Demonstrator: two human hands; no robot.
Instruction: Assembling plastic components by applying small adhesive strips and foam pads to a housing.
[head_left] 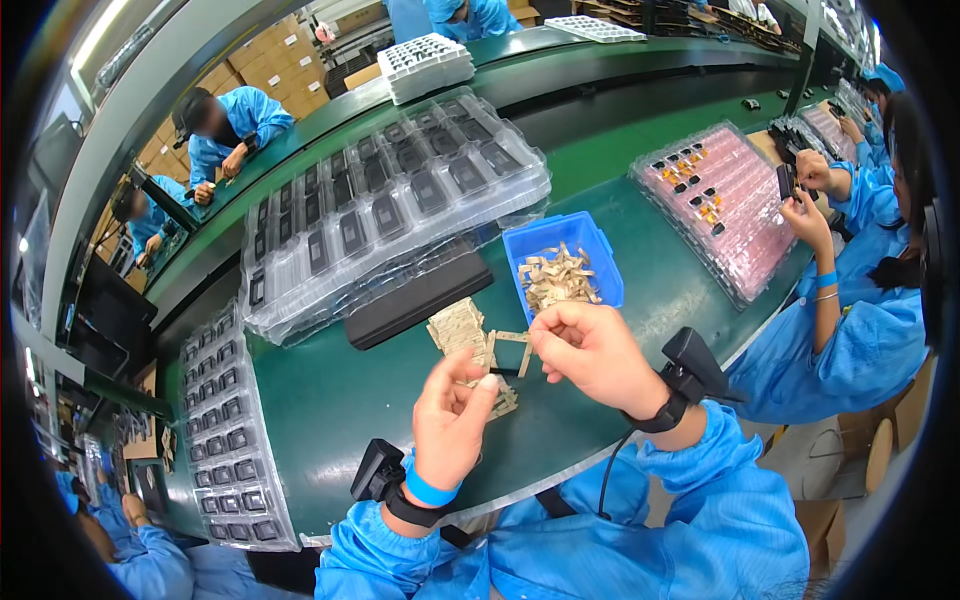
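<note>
Step (my judgemt.): moving loose beige strips (557,278) from blue bin (545,232) to pile (456,327) | next: prob. lay strip on pile, aligned | R hand (600,350): fingertips almost together, seems pinching strip (526,358) | L hand (447,430): half-curled, grip can't tell | strip betw. hands; pile just beyond L, bin beyond R
</note>
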